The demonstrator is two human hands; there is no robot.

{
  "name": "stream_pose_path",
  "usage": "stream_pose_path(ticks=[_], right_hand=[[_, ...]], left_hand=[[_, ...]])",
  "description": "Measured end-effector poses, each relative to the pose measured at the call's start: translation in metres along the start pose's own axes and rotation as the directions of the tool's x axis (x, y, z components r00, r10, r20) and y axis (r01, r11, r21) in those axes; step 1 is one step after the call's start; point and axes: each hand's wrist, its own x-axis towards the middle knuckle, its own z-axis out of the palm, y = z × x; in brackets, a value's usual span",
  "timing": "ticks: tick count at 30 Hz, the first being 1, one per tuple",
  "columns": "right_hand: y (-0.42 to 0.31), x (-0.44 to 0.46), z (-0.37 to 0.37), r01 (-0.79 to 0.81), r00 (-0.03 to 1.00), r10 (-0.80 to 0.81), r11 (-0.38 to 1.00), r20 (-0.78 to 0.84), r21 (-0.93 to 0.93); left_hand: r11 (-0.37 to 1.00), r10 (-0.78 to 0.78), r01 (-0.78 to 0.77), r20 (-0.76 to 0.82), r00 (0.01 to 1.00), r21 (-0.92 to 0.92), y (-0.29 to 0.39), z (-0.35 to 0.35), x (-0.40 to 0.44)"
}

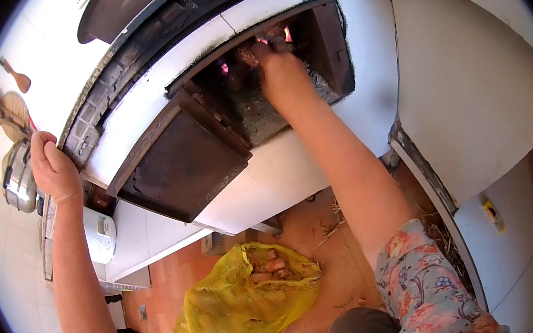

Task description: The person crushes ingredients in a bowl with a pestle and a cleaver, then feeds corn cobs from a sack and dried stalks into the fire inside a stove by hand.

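My right hand (281,77) reaches into the opening of the stove (372,58), its fingers closed near a reddish-brown piece (246,57); whether it grips that piece is hard to tell. Small flames (287,34) burn just beyond the fingers, and grey ash (261,115) lies beneath. The dark metal stove door (181,162) hangs open to the left. My left hand (55,164) is raised at the left by the tiled stove edge, its fingers folded together; what they hold, if anything, is hidden.
A yellow mesh bag (242,305) with brown pieces (270,267) stands on the orange floor (158,308). Wooden utensils (11,115) and a metal pot (20,182) are at the left, above a white appliance (100,236). Straw lies at the right.
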Motion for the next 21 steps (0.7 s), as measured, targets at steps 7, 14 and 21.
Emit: stream_pose_path(ticks=[7, 14, 21], right_hand=[[-0.014, -0.016, -0.019, 0.043, 0.994, -0.049, 0.997, -0.101, -0.062], [-0.025, -0.003, -0.009, 0.047, 0.947, -0.014, 0.994, 0.320, -0.097], [-0.022, 0.018, 0.023, -0.038, 0.897, 0.066, 0.997, 0.437, -0.073]], left_hand=[[1.000, 0.001, -0.001, 0.001, 1.000, 0.012, -0.001, 0.001, 0.000], [1.000, -0.017, 0.017, -0.015, 1.000, 0.012, 0.003, 0.001, 0.000], [1.000, -0.006, 0.006, -0.023, 1.000, -0.011, 0.001, 0.003, -0.002]])
